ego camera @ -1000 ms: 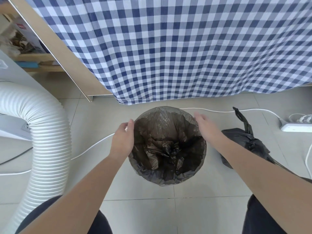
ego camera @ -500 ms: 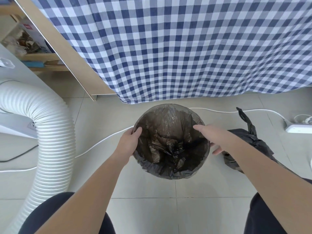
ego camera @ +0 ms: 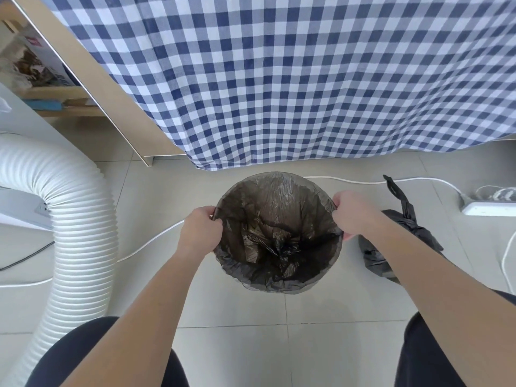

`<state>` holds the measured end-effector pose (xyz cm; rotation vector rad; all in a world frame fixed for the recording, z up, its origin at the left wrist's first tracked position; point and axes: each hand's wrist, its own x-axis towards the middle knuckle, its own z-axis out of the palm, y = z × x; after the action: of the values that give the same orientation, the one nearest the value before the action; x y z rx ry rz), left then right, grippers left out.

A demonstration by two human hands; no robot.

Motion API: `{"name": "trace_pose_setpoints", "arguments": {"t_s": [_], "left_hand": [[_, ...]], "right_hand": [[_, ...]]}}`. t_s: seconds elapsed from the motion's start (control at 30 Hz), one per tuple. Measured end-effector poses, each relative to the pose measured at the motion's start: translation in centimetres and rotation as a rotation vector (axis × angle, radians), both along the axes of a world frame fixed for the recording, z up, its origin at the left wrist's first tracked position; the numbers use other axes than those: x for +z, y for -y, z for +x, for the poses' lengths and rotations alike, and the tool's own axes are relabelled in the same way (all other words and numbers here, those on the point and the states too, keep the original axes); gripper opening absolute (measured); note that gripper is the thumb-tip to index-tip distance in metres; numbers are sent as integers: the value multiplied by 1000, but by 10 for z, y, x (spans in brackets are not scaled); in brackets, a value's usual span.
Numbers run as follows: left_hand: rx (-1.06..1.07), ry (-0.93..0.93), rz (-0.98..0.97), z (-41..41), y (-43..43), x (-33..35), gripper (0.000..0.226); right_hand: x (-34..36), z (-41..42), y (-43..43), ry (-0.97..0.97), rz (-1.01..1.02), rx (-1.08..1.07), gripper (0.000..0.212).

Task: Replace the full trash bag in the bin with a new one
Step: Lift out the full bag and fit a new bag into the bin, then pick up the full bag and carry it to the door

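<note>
Left hand (ego camera: 201, 229) and right hand (ego camera: 352, 215) pinching opposite edges of a new dark trash bag (ego camera: 275, 219), stretched over the rim of a round bin (ego camera: 279, 287) on a pale tiled floor (ego camera: 231, 356). Just right of the bin, the knotted full bag (ego camera: 402, 219) lying on the tiles. Behind, a blue checked cloth (ego camera: 279, 79); far left, a ribbed white hose (ego camera: 81, 233).
</note>
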<state>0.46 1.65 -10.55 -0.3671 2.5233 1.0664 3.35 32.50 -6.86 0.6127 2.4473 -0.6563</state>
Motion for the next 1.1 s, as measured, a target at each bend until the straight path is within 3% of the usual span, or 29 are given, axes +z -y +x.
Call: {"name": "trace_pose_setpoints", "arguments": {"t_s": [0.23, 0.4, 0.53, 0.6, 0.83, 1.1], "left_hand": [[-77, -24, -38, 0, -1, 2, 20], [-94, 70, 5, -4, 3, 5, 14], [-249, -56, -354, -6, 0, 13, 78], [-275, -178, -412, -7, -11, 24, 81], [-431, -357, -99, -11, -82, 47, 53], [-710, -344, -4, -18, -184, 49, 48]], "right_hand": [[-1, 5, 2, -29, -48, -27, 17], [0, 7, -4, -18, -109, -81, 22], [5, 13, -18, -69, -81, -69, 49], [9, 17, -27, -75, -42, -28, 56], [27, 35, -75, -35, 40, 64, 57], [23, 67, -145, 6, 188, 34, 54]]}}
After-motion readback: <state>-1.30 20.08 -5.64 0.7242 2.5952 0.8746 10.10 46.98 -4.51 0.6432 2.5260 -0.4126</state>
